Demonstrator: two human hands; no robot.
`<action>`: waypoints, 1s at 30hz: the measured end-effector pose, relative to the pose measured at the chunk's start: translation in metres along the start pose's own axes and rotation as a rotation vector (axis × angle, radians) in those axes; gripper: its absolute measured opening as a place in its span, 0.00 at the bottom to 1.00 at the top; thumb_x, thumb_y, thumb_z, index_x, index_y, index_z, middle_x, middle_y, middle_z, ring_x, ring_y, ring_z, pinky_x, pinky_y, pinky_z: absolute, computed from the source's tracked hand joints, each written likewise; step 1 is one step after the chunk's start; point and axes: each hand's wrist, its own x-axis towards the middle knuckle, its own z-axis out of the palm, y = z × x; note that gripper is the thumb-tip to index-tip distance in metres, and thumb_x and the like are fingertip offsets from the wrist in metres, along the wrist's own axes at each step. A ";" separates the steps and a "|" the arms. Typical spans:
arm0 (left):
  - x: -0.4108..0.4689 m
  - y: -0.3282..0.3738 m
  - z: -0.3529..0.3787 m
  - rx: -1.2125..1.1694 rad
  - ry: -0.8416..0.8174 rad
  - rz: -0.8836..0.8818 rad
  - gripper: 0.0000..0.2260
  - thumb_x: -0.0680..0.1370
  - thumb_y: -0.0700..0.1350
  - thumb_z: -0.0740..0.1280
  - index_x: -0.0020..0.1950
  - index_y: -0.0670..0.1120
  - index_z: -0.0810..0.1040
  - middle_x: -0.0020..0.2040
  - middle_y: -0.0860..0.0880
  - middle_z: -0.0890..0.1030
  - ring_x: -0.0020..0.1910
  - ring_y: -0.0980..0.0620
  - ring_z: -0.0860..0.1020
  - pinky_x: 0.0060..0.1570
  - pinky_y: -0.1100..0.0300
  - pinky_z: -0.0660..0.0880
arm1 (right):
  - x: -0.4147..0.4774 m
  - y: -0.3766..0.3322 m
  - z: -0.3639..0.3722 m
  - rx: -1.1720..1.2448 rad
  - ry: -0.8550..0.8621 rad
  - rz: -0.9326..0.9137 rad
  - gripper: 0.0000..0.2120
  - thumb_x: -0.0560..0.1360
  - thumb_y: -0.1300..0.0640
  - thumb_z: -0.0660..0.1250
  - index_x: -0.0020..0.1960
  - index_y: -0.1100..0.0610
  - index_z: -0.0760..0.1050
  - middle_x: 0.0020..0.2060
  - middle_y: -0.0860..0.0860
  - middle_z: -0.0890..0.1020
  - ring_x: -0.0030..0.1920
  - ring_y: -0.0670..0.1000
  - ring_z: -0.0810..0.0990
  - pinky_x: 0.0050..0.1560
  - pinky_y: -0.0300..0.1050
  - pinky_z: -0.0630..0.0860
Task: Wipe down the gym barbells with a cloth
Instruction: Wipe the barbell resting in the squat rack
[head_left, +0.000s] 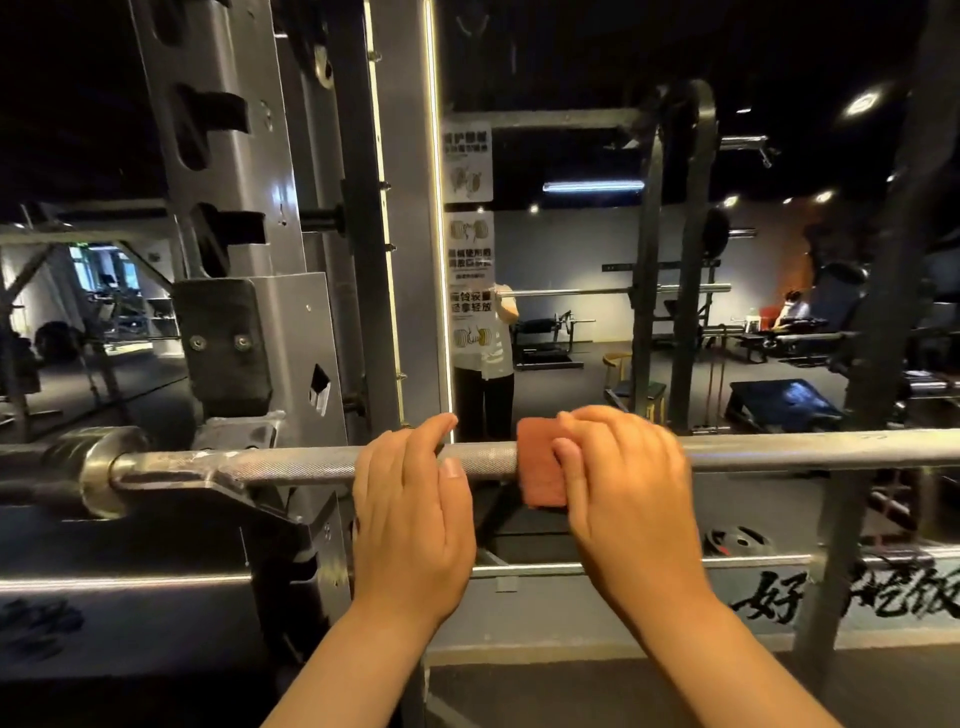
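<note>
- Right hand (623, 467) clamps a folded reddish cloth (537, 467) over the barbell (311, 462), fingers curled across the top of the bar and the thumb pressing the cloth's front face.
- Left hand (410, 499) grips the bare knurled shaft just beside the cloth, on the side toward the collar (98, 467). Its fingers hook over the bar and its thumb lies along the front, seemingly steadying the bar.
- The barbell runs level across the view at chest height, resting on a hook of the grey rack upright (244, 208) that rises behind its collar end.
- Behind the barbell stands a wall mirror (571, 338) with printed notices (467, 161) stuck to it. Below the barbell a steel safety rail (130, 582) runs parallel, and a weight plate (737, 540) lies on the floor beneath.
- Progress, as a judgement: the wiping is under way, with the cloth set partway along the shaft.
- Pale scuffs show on the stretch between the left hand and the collar, so that end looks yet to be cleaned.
- The smooth length beyond the right hand gives no clear sign either way.
- The task names several barbells and only this one is within reach, so most of the job probably remains.
</note>
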 end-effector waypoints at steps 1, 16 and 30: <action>0.000 0.000 0.001 0.009 0.009 0.015 0.17 0.85 0.50 0.51 0.68 0.48 0.73 0.57 0.55 0.74 0.58 0.53 0.72 0.68 0.45 0.67 | 0.000 0.001 -0.002 0.000 0.004 0.048 0.16 0.84 0.49 0.56 0.58 0.56 0.79 0.57 0.52 0.81 0.60 0.56 0.78 0.69 0.57 0.69; 0.003 -0.005 0.013 0.117 0.101 0.109 0.16 0.83 0.47 0.54 0.65 0.44 0.76 0.54 0.50 0.76 0.55 0.51 0.71 0.68 0.48 0.62 | 0.003 0.027 -0.013 -0.065 0.014 0.077 0.17 0.85 0.50 0.53 0.56 0.57 0.77 0.51 0.52 0.81 0.53 0.55 0.79 0.63 0.55 0.71; 0.003 -0.011 0.004 0.138 -0.002 0.179 0.15 0.82 0.47 0.55 0.65 0.47 0.77 0.59 0.52 0.77 0.61 0.51 0.73 0.77 0.56 0.52 | 0.012 0.011 -0.022 -0.154 -0.103 -0.090 0.14 0.83 0.45 0.59 0.51 0.53 0.78 0.51 0.50 0.84 0.56 0.54 0.82 0.71 0.61 0.65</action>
